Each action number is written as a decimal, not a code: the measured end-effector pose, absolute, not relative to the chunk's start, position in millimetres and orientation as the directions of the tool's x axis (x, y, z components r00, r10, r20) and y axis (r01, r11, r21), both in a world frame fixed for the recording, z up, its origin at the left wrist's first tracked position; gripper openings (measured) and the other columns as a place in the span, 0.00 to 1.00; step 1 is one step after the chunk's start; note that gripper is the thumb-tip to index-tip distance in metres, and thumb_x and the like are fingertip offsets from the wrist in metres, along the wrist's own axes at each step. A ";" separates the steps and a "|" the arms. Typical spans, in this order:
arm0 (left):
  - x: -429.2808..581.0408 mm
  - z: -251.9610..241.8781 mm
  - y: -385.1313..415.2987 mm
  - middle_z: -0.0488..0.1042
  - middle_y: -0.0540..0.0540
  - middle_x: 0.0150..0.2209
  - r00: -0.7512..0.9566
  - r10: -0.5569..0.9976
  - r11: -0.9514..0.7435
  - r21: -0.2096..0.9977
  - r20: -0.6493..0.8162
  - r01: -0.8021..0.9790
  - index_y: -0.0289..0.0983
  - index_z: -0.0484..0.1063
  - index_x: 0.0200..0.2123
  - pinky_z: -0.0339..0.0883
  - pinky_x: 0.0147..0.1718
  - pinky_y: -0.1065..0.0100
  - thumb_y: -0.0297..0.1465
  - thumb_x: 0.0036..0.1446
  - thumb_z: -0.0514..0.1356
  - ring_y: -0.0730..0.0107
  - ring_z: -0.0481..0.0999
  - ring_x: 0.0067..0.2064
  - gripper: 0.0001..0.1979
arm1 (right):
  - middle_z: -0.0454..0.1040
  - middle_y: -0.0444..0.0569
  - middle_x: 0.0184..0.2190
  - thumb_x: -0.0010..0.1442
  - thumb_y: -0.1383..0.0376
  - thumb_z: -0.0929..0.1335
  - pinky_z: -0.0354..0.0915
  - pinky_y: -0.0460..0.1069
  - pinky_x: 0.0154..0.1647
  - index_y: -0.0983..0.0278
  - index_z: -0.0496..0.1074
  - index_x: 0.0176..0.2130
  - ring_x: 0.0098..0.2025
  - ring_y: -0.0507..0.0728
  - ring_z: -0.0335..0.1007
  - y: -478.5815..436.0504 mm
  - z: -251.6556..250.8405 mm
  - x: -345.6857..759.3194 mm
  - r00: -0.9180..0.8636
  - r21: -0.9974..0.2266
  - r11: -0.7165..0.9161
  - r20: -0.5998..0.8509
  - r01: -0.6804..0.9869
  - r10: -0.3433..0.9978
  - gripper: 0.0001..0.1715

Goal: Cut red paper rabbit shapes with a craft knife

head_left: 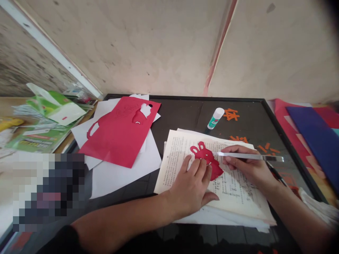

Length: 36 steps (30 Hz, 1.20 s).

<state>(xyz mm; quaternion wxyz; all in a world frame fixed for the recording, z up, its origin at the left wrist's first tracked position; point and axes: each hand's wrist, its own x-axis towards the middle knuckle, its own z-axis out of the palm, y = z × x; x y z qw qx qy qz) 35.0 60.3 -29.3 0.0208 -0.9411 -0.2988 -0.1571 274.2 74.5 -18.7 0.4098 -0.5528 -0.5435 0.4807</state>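
A red paper cut-out (215, 170) of a long-eared animal lies on the printed pages (173, 155) of a paper stack. My left hand (192, 183) rests on it with fingers spread, pressing its lower left part and hiding some of it. My right hand (245, 162) grips a slim silver craft knife (250, 155) between thumb and fingers. Its pale tip points left, close to the cut-out's right edge; whether the two touch I cannot tell.
Behind the pages a glue stick (215, 119) stands upright beside orange paper characters (231, 114). A red sheet (113, 137) with cut openings lies left over white paper (119, 180). Blue paper (312, 137) lies right, a dark pen (276, 174) near my right wrist. A wall (159, 46) rises behind.
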 end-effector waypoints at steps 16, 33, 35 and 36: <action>34.3 -29.1 61.8 0.61 0.26 0.61 0.777 0.573 -0.819 0.165 0.259 0.549 0.27 0.64 0.59 0.51 0.60 0.42 0.53 0.65 0.49 0.37 0.59 0.63 0.36 | 0.76 0.45 0.23 0.59 0.55 0.73 0.66 0.45 0.22 0.62 0.73 0.34 0.21 0.50 0.67 80.3 -15.0 263.2 -0.019 -0.966 -0.138 -0.146 0.220 0.989 0.14; 33.4 -30.9 64.2 0.54 0.29 0.67 0.804 0.552 -0.833 0.184 0.221 0.522 0.27 0.61 0.62 0.43 0.65 0.43 0.52 0.67 0.47 0.42 0.51 0.69 0.36 | 0.74 0.43 0.20 0.57 0.55 0.72 0.67 0.46 0.22 0.62 0.74 0.33 0.21 0.51 0.69 79.8 -15.9 261.9 -0.045 -0.934 -0.055 -0.076 0.352 0.996 0.13; 33.7 -32.4 66.1 0.52 0.31 0.69 0.825 0.522 -0.852 0.186 0.218 0.490 0.26 0.60 0.63 0.40 0.67 0.47 0.51 0.68 0.46 0.48 0.47 0.70 0.35 | 0.74 0.44 0.21 0.57 0.56 0.73 0.66 0.46 0.23 0.62 0.74 0.32 0.22 0.51 0.68 78.9 -15.7 263.5 -0.071 -0.906 0.008 -0.024 0.424 0.997 0.11; 33.8 -33.3 67.0 0.52 0.32 0.69 0.830 0.516 -0.855 0.192 0.213 0.482 0.26 0.60 0.63 0.39 0.67 0.49 0.51 0.68 0.46 0.49 0.48 0.70 0.36 | 0.74 0.45 0.22 0.57 0.57 0.72 0.65 0.47 0.23 0.62 0.75 0.31 0.23 0.51 0.68 78.5 -14.7 264.3 -0.091 -0.879 0.048 0.005 0.474 0.996 0.10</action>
